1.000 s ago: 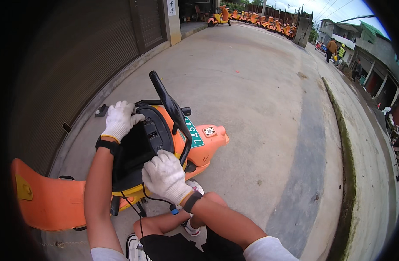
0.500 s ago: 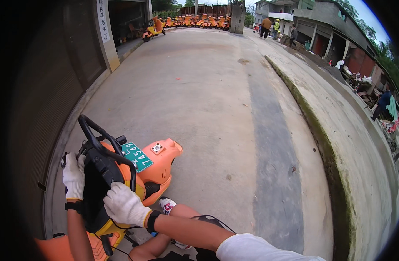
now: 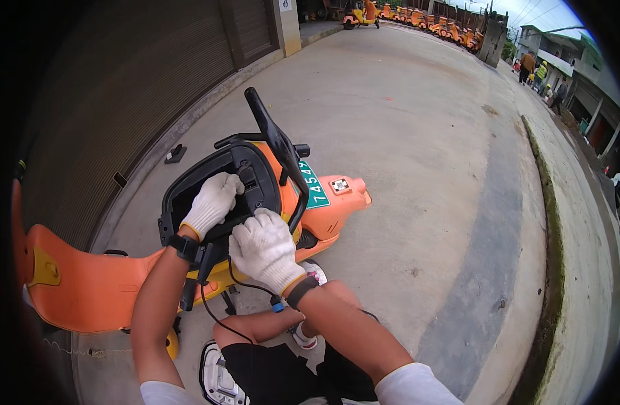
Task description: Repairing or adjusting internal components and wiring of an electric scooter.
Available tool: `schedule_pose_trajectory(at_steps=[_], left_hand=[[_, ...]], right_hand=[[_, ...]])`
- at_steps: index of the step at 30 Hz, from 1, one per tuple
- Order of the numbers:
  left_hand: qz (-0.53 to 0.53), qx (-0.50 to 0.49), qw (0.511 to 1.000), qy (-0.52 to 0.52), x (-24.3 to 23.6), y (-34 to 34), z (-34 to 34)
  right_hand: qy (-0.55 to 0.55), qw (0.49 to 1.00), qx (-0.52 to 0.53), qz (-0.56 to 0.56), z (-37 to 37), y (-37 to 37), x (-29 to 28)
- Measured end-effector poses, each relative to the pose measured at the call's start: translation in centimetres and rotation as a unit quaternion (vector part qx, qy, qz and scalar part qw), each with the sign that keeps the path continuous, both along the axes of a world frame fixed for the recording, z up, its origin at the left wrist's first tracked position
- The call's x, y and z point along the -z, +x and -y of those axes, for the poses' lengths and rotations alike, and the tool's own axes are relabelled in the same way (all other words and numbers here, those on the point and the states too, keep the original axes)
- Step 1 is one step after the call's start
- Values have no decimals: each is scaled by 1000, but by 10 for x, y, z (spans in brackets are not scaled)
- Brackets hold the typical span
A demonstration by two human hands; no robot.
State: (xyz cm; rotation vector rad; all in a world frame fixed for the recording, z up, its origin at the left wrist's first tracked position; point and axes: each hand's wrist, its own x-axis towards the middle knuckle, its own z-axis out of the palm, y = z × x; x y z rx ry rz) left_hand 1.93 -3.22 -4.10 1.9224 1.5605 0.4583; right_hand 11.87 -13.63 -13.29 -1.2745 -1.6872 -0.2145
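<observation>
A parked orange and yellow scooter [image 3: 337, 202] has its orange seat [image 3: 97, 287] tipped back, baring a black storage compartment [image 3: 175, 196]. White knitted gloves cover both hands. My left hand [image 3: 212, 202] reaches into the compartment, its fingers bent and pressed at the inner wall; whatever they pinch is hidden. At the compartment's near rim, my right hand [image 3: 263, 248] is closed, fingertips turned down, and its contents cannot be made out. A black cable with a blue connector [image 3: 277, 304] hangs below my right hand. Over the compartment's right side rises a black bar [image 3: 279, 145].
A small dark object [image 3: 175, 154] lies on the concrete near the roller shutter [image 3: 155, 74]. My knees are beside the scooter, next to a white and black object [image 3: 219, 378]. Further scooters [image 3: 438, 25] line the back. A mossy kerb [image 3: 553, 250] runs along the right; people [image 3: 539, 73] stand far off.
The view has swung left and down. My left hand has gone from the compartment's far-left edge into its inside. My right hand has shifted from beside the bar to the compartment's near rim.
</observation>
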Motion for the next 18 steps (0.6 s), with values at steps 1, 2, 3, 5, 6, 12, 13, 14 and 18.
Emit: schedule_pose_trajectory(at_steps=[1, 2, 3, 5, 6, 12, 13, 14, 18], left_hand=[[12, -9, 1000, -12, 0, -4, 0], [12, -14, 1000, -11, 1, -2, 0], [26, -32, 999, -18, 2, 1, 0], [40, -52, 998, -23, -1, 6, 2], [31, -51, 998, -33, -2, 9, 2], [101, -38, 991, -81, 4, 5, -4], [100, -41, 991, -80, 4, 3, -4], [122, -34, 988, -88, 4, 4, -4], [137, -21, 984, -110, 2, 6, -7]], right_hand=[[-9, 1000, -5, 0, 1, -4, -2], [-10, 1000, -1, 0, 1, -5, -1], [-8, 1000, -6, 0, 1, -5, -1], [18, 1000, 12, -9, 3, -5, 1], [4, 1000, 7, -8, 3, -4, 1], [18, 1000, 6, 4, 2, -3, 2], [17, 1000, 4, 7, 2, -3, 2], [19, 1000, 4, 7, 2, -3, 1], [11, 1000, 4, 9, 3, -3, -1]])
